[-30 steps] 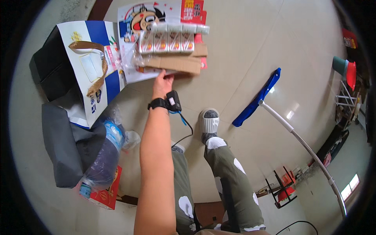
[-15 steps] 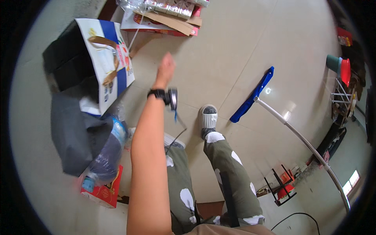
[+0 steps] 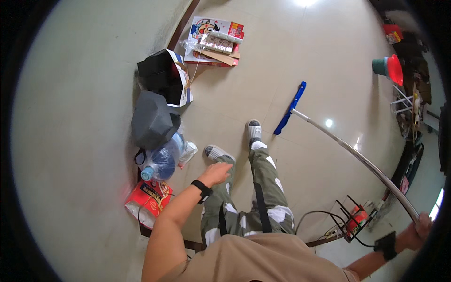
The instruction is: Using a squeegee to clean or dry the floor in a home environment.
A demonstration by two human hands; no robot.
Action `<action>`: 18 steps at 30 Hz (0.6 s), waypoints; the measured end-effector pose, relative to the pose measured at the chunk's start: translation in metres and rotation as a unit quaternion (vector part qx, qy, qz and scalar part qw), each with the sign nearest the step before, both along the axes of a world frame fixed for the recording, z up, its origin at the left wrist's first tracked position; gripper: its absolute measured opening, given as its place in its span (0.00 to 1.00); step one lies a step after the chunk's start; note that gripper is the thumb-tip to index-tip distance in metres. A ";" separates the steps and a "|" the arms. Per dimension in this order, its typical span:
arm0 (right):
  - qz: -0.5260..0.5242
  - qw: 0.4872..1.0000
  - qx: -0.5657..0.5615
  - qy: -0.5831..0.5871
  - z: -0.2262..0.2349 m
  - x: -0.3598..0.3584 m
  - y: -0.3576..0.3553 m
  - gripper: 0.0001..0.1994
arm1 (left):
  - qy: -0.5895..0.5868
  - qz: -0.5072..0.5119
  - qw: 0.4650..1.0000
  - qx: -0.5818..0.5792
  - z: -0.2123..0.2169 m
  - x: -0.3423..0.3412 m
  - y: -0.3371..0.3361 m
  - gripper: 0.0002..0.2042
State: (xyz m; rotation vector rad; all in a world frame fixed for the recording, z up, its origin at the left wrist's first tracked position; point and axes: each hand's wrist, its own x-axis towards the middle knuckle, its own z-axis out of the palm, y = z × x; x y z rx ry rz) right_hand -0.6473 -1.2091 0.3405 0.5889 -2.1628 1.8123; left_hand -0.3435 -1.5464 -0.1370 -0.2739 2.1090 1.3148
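My left hand (image 3: 217, 173) hangs loose over my left knee, holding nothing, fingers slightly curled; a black band sits on the wrist. Closest to it on the floor are a large clear water bottle (image 3: 162, 162) and a red packet (image 3: 146, 199). My right hand (image 3: 416, 231) is far out at the lower right, closed round the end of a long metal handle (image 3: 357, 159). The handle runs up left to a blue floor-wiper head (image 3: 290, 108) resting on the tiles.
A grey bag (image 3: 152, 120) and a black-and-white paper bag (image 3: 164, 77) stand against the wall. Flattened cardboard and printed packaging (image 3: 215, 43) lie further off. A small rack with cables (image 3: 354, 218) sits at lower right, a green and red bucket (image 3: 387, 68) at upper right.
My left hand has pulled back from the cardboard pile down to my knee. The view has risen and shifted, and my right hand on the handle has come into sight.
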 end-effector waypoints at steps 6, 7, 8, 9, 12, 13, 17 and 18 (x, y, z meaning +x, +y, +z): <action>0.161 0.983 -0.057 -0.068 -0.012 0.047 -0.065 0.11 | 0.154 0.102 0.982 0.034 0.070 -0.056 0.072 0.25; 0.160 0.983 -0.058 -0.062 0.000 0.052 -0.067 0.11 | 0.185 0.113 0.975 0.051 0.089 -0.070 0.083 0.26; 0.185 0.979 -0.072 -0.051 0.014 0.057 -0.066 0.11 | 0.212 0.125 0.967 0.065 0.110 -0.080 0.094 0.28; 0.211 0.973 -0.086 -0.040 0.028 0.061 -0.066 0.11 | 0.215 0.126 0.966 0.062 0.124 -0.088 0.107 0.28; 0.326 0.933 -0.136 -0.072 0.046 0.065 -0.062 0.12 | 0.363 0.155 0.918 0.033 0.145 -0.119 0.137 0.31; 0.328 0.932 -0.138 -0.074 0.047 0.066 -0.059 0.12 | 0.364 0.186 0.913 0.010 0.152 -0.123 0.147 0.31; 0.333 0.929 -0.146 -0.071 0.032 0.057 -0.070 0.12 | 0.375 0.356 0.848 -0.117 0.138 -0.143 0.145 0.22; 0.354 0.917 -0.164 -0.087 0.023 0.057 -0.076 0.11 | 0.348 0.347 0.861 -0.131 0.131 -0.146 0.132 0.17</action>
